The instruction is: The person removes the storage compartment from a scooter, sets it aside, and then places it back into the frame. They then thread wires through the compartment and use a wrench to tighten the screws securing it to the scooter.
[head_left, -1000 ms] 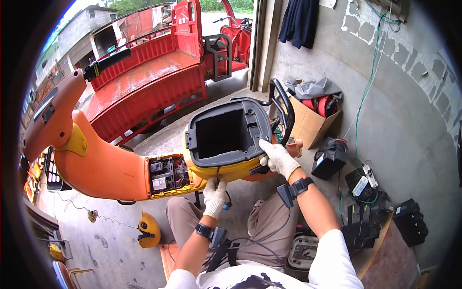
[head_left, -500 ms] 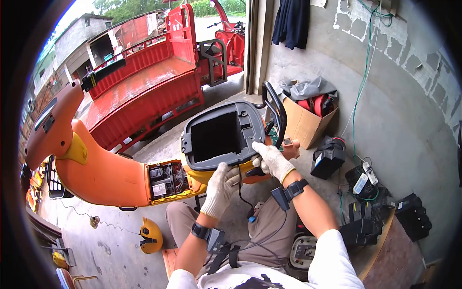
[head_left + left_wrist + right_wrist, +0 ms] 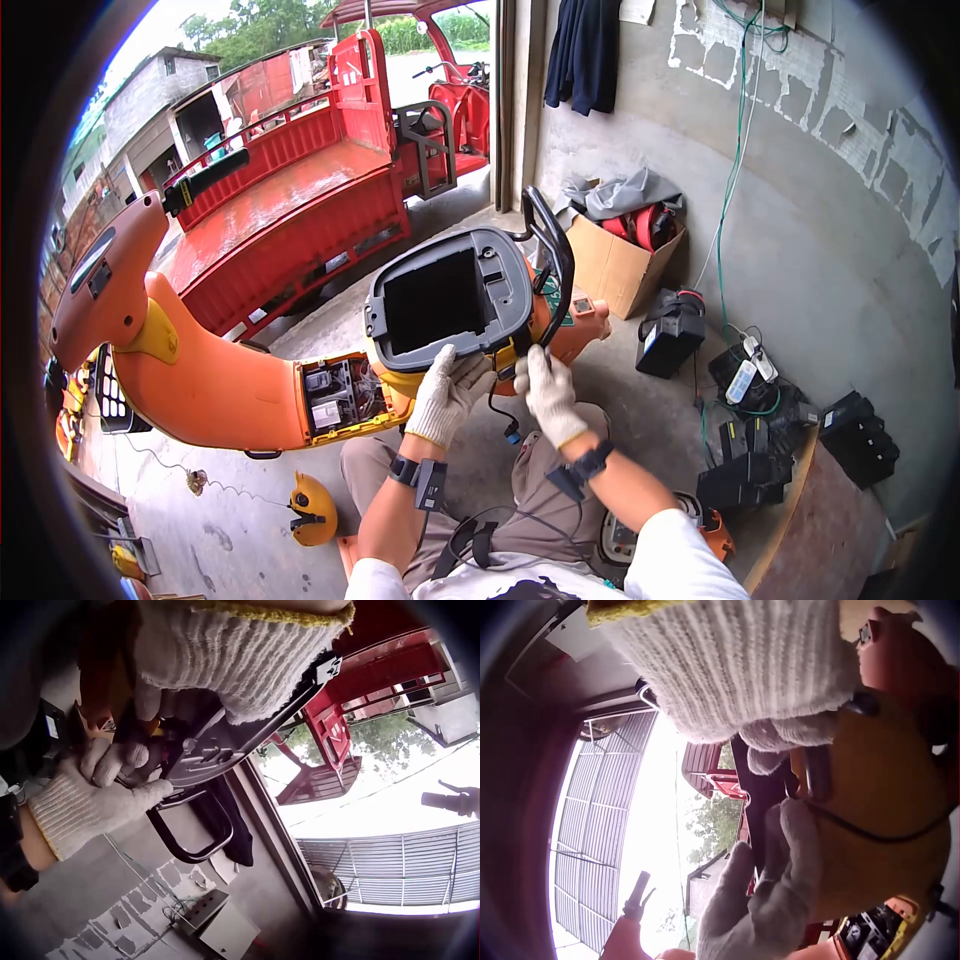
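A yellow-orange scooter body point(image 3: 225, 375) stands before me, with a grey plastic storage bucket point(image 3: 510, 285) open at its top. My left hand point(image 3: 447, 395), in a white knit glove, has its fingers extended and touches the near rim. In the right wrist view those left fingers point(image 3: 787, 862) lie straight along the bucket's side. My gloved right hand point(image 3: 550, 395) is at the rear near corner, below the rim; cannot tell whether it grips there. In the left wrist view its fingers point(image 3: 112, 761) are bent. A black cable point(image 3: 495, 405) with a blue connector point(image 3: 513, 437) hangs between both hands.
A black grab rail point(image 3: 550, 255) rises behind the bucket. An uncovered compartment point(image 3: 345, 395) shows wiring. Right of the scooter are a cardboard box point(image 3: 615, 260), black battery packs point(image 3: 670, 335) and a power strip point(image 3: 742, 380). A yellow part point(image 3: 315, 510) lies on the floor; a red cargo tricycle point(image 3: 290, 215) stands behind.
My left hand has risen from the hanging cable to the near rim, leaving the cable loose. My right hand has come off the bucket's top rim and moved lower, below the corner.
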The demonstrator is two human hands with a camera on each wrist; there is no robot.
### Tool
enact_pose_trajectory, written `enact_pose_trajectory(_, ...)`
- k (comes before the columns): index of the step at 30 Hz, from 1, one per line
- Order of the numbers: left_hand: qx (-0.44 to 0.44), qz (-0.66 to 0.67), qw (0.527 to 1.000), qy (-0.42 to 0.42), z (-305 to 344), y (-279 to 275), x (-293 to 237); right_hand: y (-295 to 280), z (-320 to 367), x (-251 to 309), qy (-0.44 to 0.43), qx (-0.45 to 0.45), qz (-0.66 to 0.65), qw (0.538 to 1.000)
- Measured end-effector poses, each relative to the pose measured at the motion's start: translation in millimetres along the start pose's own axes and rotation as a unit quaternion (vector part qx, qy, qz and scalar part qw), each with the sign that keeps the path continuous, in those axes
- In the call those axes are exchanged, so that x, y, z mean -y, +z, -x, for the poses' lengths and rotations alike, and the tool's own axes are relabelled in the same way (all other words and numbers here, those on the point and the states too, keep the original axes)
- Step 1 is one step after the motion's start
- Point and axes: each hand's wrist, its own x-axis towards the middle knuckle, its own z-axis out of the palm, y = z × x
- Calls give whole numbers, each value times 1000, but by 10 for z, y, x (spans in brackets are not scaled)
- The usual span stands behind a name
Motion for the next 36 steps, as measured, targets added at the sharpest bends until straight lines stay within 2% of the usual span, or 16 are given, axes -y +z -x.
enact_pose_trajectory(2, 5, -21, 1000, -1, 25, 37, -25, -182, 235, -318, -102, 13, 162, 982)
enact_pose_trajectory(4, 2, -35, 999, -19, 5, 26, -63, -178, 384, -532, -78, 43, 298, 951)
enact_pose_trajectory(6, -8, -42, 999, -29, -17, -14, -78, -89, 399, -715, -96, 105, 345, 928)
enact_pose_trajectory(7, -4, -42, 998, -38, -49, -57, -113, -62, 355, -758, 5, 189, 285, 940)
enact_pose_trajectory(10, -13, -55, 997, -52, -48, -12, -146, -23, 485, -536, 110, 278, 205, 932)
enact_pose_trajectory(11, -15, -58, 996, -63, -53, -8, -180, -36, 551, -479, 85, 307, 167, 933)
enact_pose_trajectory(14, -25, -63, 995, -74, -54, 42, -211, -144, 711, 19, 75, 359, 241, 899)
enact_pose_trajectory(17, -17, -51, 994, -91, -58, 198, -233, -223, 1071, 523, 89, 311, 270, 907)
enact_pose_trajectory(20, -21, -57, 996, -66, -11, 306, -225, -490, 1130, 581, 111, 352, 168, 914)
enact_pose_trajectory(22, -30, -61, 996, -57, 24, 345, -233, -658, 1168, 723, 167, 420, 25, 892)
enact_pose_trajectory(23, -29, -55, 997, -49, 45, 360, -233, -684, 1202, 715, 109, 461, -73, 878)
enact_pose_trajectory(25, -16, -41, 997, -62, 56, 364, -274, -794, 1182, 889, 119, 459, -87, 876)
enact_pose_trajectory(29, -1, -48, 998, -37, 181, 509, -365, -704, 1194, 909, -106, 389, 25, 915)
enact_pose_trajectory(31, 3, -27, 998, -54, 197, 545, -396, -662, 1121, 917, -254, 341, 167, 889)
enact_pose_trajectory(34, 5, -36, 998, -52, 248, 592, -416, -400, 989, 925, -343, 215, 201, 892)
enact_pose_trajectory(36, 10, -50, 997, -55, 250, 576, -415, -267, 904, 939, -242, 200, 188, 931)
